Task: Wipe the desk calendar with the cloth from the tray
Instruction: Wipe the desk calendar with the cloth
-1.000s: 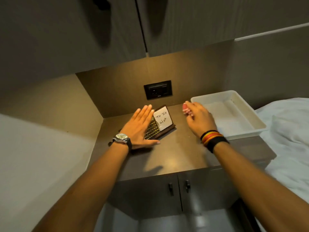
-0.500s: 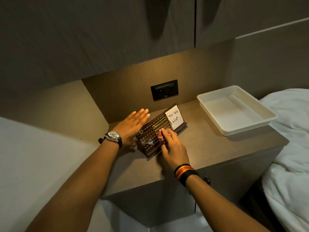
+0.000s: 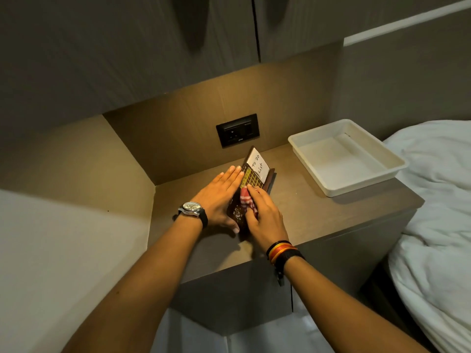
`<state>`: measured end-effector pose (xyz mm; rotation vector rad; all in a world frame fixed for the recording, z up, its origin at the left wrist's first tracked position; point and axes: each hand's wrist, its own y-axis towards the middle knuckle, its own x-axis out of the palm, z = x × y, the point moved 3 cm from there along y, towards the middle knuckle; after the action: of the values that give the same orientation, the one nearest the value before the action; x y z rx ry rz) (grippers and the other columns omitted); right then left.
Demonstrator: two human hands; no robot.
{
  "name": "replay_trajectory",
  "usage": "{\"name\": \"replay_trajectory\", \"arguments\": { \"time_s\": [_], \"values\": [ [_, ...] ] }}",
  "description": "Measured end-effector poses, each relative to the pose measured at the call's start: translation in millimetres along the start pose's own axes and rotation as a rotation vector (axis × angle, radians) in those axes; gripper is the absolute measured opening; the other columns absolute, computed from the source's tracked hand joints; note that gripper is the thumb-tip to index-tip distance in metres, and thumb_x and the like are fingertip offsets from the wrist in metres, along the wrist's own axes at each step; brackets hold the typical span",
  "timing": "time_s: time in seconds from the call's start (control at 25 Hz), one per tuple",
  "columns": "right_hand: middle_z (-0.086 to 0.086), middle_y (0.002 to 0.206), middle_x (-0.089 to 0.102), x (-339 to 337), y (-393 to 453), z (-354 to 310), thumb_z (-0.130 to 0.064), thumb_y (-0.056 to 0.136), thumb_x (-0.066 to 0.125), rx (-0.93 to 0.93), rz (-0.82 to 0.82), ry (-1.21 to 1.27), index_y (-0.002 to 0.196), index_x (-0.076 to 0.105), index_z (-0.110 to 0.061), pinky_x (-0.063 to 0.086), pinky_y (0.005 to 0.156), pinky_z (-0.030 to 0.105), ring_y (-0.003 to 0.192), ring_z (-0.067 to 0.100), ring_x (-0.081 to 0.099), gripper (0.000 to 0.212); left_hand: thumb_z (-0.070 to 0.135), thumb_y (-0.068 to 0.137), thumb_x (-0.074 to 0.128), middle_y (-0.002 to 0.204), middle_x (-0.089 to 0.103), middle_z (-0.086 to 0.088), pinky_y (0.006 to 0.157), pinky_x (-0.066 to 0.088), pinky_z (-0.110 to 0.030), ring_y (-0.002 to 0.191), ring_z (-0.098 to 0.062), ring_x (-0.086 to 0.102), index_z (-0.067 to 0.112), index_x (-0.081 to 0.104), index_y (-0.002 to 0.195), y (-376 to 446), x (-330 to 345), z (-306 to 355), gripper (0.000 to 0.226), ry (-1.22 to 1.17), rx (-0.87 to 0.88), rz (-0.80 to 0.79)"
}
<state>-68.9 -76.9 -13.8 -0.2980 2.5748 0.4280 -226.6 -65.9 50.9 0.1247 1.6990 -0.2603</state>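
Since half a second ago: desk calendar point(image 3: 251, 175) turned, long axis now running near-to-far on counter point(image 3: 305, 207). Right hand point(image 3: 265, 215) grip presses cloth point(image 3: 246, 200) on it; left hand point(image 3: 216, 197) flat, fingers together, bracing. Tray point(image 3: 382, 179) right.

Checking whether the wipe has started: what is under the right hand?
Under the right hand a red-and-white cloth is pressed on the desk calendar. The calendar's yellow grid and "To Do List" note show beyond it; the part beneath cloth and hand is hidden.
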Motion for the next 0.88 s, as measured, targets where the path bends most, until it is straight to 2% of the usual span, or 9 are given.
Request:
{"name": "replay_trajectory", "arguments": {
  "time_s": [0.16,0.32,0.44,0.68,0.8,0.88],
  "values": [
    [0.002,0.164,0.038,3,-9,12,-0.023,0.101,0.053,0.046,-0.055,0.107,0.16,0.033,-0.03,0.032,0.114,0.028,0.148,0.021,0.042,0.063,0.059,0.064,0.089,0.172,-0.009,-0.015,0.132,0.004,-0.046,0.157,-0.024,-0.017,0.007,-0.008,0.162,8,-1,23,0.147,-0.096,-0.03,0.034],
    [0.0,0.161,0.041,1,0,15,-0.025,0.102,0.056,0.095,-0.063,0.189,0.159,0.035,-0.031,0.041,0.117,0.037,0.145,0.02,0.044,0.061,0.045,0.067,0.092,0.172,-0.012,-0.015,0.131,-0.002,-0.043,0.157,-0.025,-0.019,0.005,-0.012,0.161,9,3,30,0.146,-0.189,-0.055,0.013],
    [0.0,0.158,0.044,5,-11,19,-0.018,0.101,0.056,0.059,-0.107,0.165,0.158,0.039,-0.03,0.038,0.118,0.035,0.144,0.02,0.046,0.06,0.035,0.067,0.094,0.172,-0.015,-0.015,0.131,-0.001,-0.046,0.158,-0.027,-0.02,0.005,-0.016,0.16,9,4,31,0.147,-0.304,-0.066,0.011],
    [0.006,0.154,0.047,-7,20,13,-0.009,0.1,0.053,0.094,-0.025,0.123,0.156,0.042,-0.023,0.04,0.115,0.034,0.141,0.023,0.048,0.059,0.034,0.065,0.096,0.171,-0.017,-0.015,0.129,-0.007,-0.042,0.157,-0.029,-0.021,0.005,-0.019,0.159,13,7,37,0.152,-0.411,-0.092,0.023],
    [0.003,0.154,0.046,2,-13,13,-0.012,0.1,0.054,0.019,-0.065,0.106,0.156,0.041,-0.026,0.039,0.115,0.031,0.141,0.02,0.048,0.059,0.031,0.068,0.095,0.171,-0.017,-0.016,0.13,-0.006,-0.045,0.157,-0.028,-0.021,0.005,-0.02,0.159,13,10,36,0.149,-0.465,-0.091,0.044],
    [0.001,0.154,0.047,-1,-23,20,-0.013,0.101,0.054,-0.038,-0.089,0.088,0.156,0.041,-0.027,0.043,0.117,0.036,0.139,0.019,0.049,0.058,0.031,0.068,0.095,0.171,-0.017,-0.016,0.13,-0.007,-0.045,0.157,-0.028,-0.021,0.005,-0.02,0.159,12,9,36,0.149,-0.47,-0.09,0.044]
  ]
}}
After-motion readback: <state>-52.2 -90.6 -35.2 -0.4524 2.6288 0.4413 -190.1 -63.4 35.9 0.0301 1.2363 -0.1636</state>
